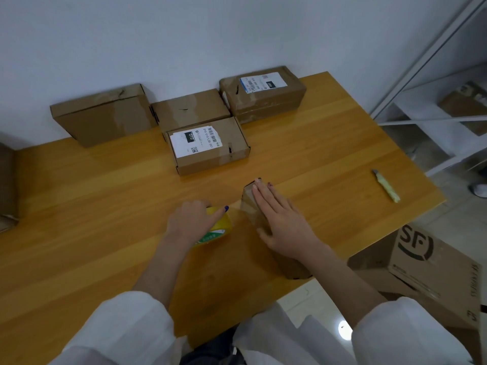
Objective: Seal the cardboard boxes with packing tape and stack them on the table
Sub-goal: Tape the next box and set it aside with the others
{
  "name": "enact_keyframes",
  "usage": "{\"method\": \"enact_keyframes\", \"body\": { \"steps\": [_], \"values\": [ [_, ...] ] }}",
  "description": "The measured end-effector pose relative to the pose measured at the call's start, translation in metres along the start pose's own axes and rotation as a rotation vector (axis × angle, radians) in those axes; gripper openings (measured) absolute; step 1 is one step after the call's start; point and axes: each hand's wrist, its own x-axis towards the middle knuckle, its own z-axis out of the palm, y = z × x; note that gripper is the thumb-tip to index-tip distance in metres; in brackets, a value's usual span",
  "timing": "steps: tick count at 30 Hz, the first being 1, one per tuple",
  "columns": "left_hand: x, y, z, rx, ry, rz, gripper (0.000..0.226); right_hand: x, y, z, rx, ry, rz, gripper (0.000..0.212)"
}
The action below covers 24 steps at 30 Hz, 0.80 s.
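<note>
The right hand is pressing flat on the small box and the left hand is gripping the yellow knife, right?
Not quite: the head view shows the left hand gripping the tape roll; the knife lies apart to the right. The right hand does press flat on the small box.

Heads up, the left hand (192, 222) sits over most of the tape roll (220, 226). Only its yellow right side and a bit of green print peek out. The right hand (282, 222) lies flat on the narrow box (251, 214), hiding most of its top, and the wrist covers the near end. Can't tell if any tape runs from roll to box. The side box (6, 185) is chopped by the left edge. The SF box (432, 270), lower right, is partly behind the sleeve (411, 333) and cut off too. Fine print on the label (195, 142) is too small to read. The shoe (481, 189) is half out at the right edge.
</note>
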Motion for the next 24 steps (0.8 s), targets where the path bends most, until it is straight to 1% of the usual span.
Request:
{"method": "enact_keyframes", "body": {
  "steps": [3, 7, 9, 12, 15, 17, 18, 20, 21, 22, 23, 24],
  "values": [
    [-0.003, -0.003, -0.001, -0.005, -0.005, -0.005, 0.056, 0.000, -0.001, 0.004, 0.043, 0.032, 0.035, 0.076],
    [-0.008, -0.010, -0.001, -0.049, 0.006, -0.009, 0.055, 0.001, -0.003, 0.006, 0.112, 0.099, 0.030, 0.071],
    [-0.010, -0.013, -0.001, -0.104, -0.003, 0.008, 0.055, 0.002, 0.000, 0.005, 0.176, 0.172, 0.034, 0.066],
    [-0.014, -0.016, -0.002, -0.230, -0.070, 0.029, 0.050, 0.007, 0.006, 0.005, 0.263, 0.256, 0.065, 0.061],
    [-0.016, -0.015, -0.002, -0.355, -0.176, 0.064, 0.043, 0.015, 0.012, 0.003, 0.208, 0.266, 0.165, 0.058],
    [-0.017, -0.012, 0.000, -0.471, -0.253, 0.091, 0.033, 0.017, 0.013, 0.000, 0.125, 0.218, 0.248, 0.061],
    [-0.018, -0.013, 0.002, -0.543, -0.294, 0.096, 0.032, 0.016, 0.013, -0.001, 0.085, 0.174, 0.269, 0.066],
    [-0.021, -0.015, 0.005, -0.615, -0.347, 0.102, 0.044, 0.014, 0.014, -0.001, 0.037, 0.101, 0.285, 0.076],
    [-0.022, -0.017, 0.008, -0.606, -0.347, 0.121, 0.045, 0.014, 0.015, -0.001, 0.024, 0.099, 0.288, 0.078],
    [-0.023, -0.017, 0.010, -0.598, -0.334, 0.141, 0.039, 0.015, 0.017, -0.002, 0.007, 0.115, 0.290, 0.078],
    [-0.023, -0.018, 0.012, -0.606, -0.302, 0.137, 0.032, 0.017, 0.020, -0.004, -0.015, 0.138, 0.293, 0.077],
    [-0.022, -0.017, 0.012, -0.617, -0.250, 0.121, 0.031, 0.020, 0.025, -0.007, -0.028, 0.153, 0.300, 0.076]
  ]
}}
